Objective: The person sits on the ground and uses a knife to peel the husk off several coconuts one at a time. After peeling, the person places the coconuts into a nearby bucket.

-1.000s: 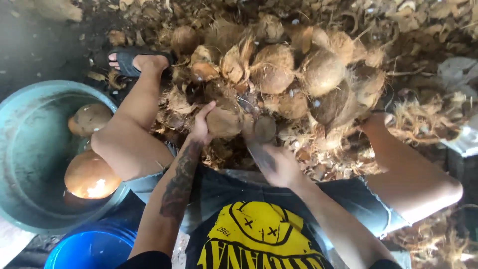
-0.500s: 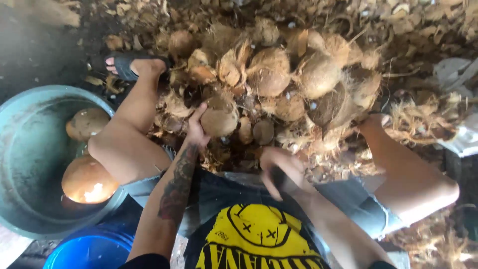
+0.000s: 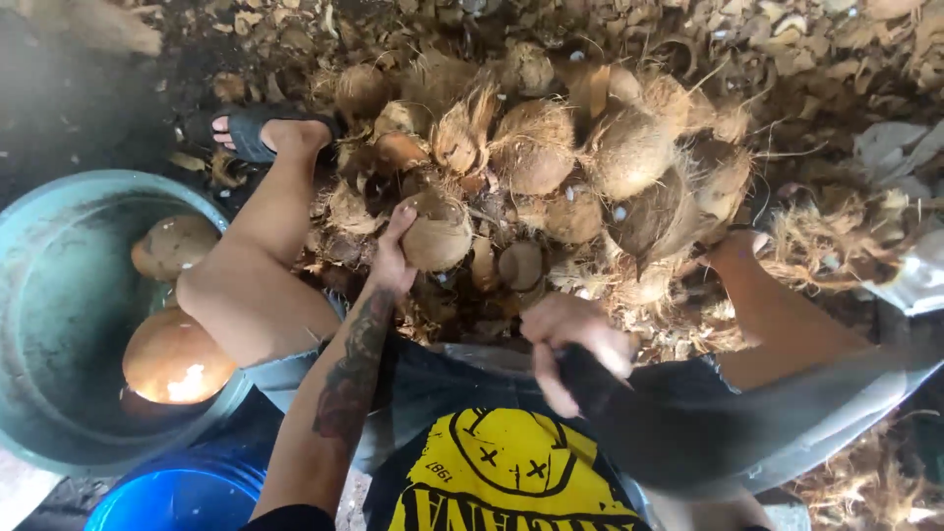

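The left hand (image 3: 393, 258) keeps its grip on a husked coconut (image 3: 436, 233), fingers curled round the near side, at the near edge of the coconut pile (image 3: 590, 167). What has changed is the right hand (image 3: 575, 344): a second ago it rested at the pile's edge just right of that coconut; now it has drawn back toward the lap and is closed round the dark handle of a large blade (image 3: 747, 423), which sweeps out to the right, blurred with motion. So the coconut is steadied in one hand while the tool is raised clear of it in the other.

Left of the pile, past the bare left knee, a teal basin (image 3: 59, 324) holds two smooth peeled coconuts (image 3: 175, 356); a blue bucket (image 3: 177, 497) sits nearer the body.

The blade's edge and tip are smeared, so its exact shape cannot be told. The coconut's far side is hidden among husks, and the right foot is buried in fibre.
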